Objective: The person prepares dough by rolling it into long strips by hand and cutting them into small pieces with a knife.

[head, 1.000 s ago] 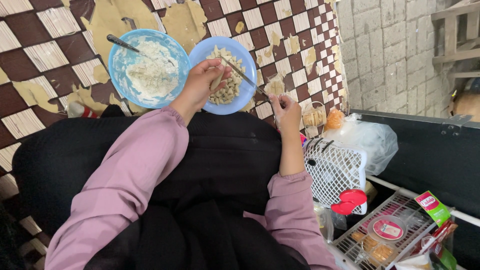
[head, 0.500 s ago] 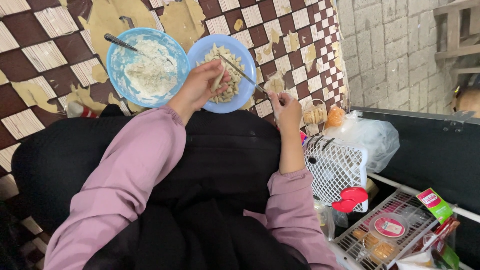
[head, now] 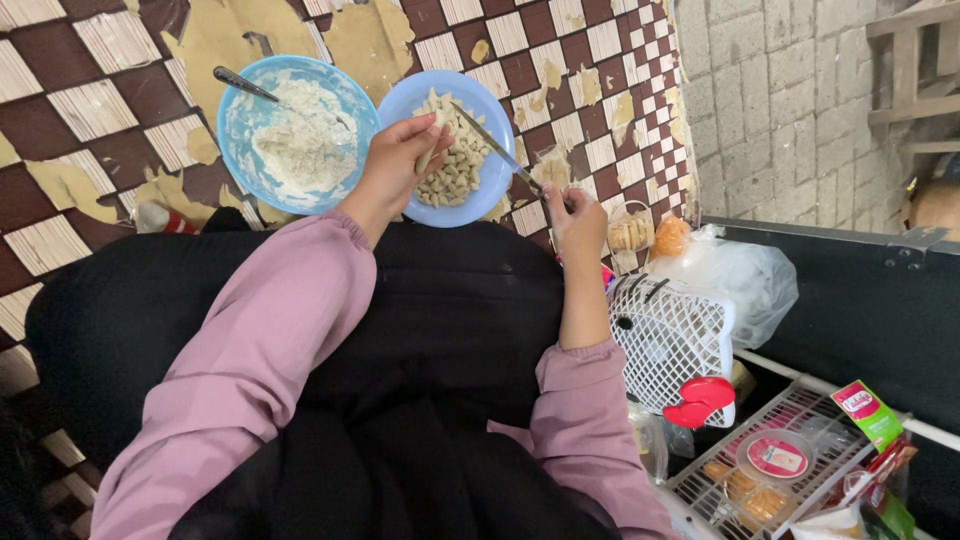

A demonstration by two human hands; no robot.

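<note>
I sit over a checkered floor mat. My left hand (head: pixel 398 160) holds a pale strip of dough over a blue plate (head: pixel 420 212) heaped with small cut dough pieces (head: pixel 458 168). My right hand (head: pixel 575 220) grips the handle of a knife (head: pixel 495 148) whose blade reaches across the plate toward the strip. To the left stands a blue bowl (head: pixel 240 130) of white flour with a spoon (head: pixel 245 86) resting on its far rim.
A white plastic basket (head: pixel 672 345) with a red clip sits by my right elbow, beside a clear plastic bag (head: pixel 745 275). A wire rack (head: pixel 790 470) holding packaged food is at lower right. A stone-tiled floor lies beyond the mat's right edge.
My left hand has shifted slightly on the dough strip over the plate. The knife stays angled across the plate. Little else has moved.
</note>
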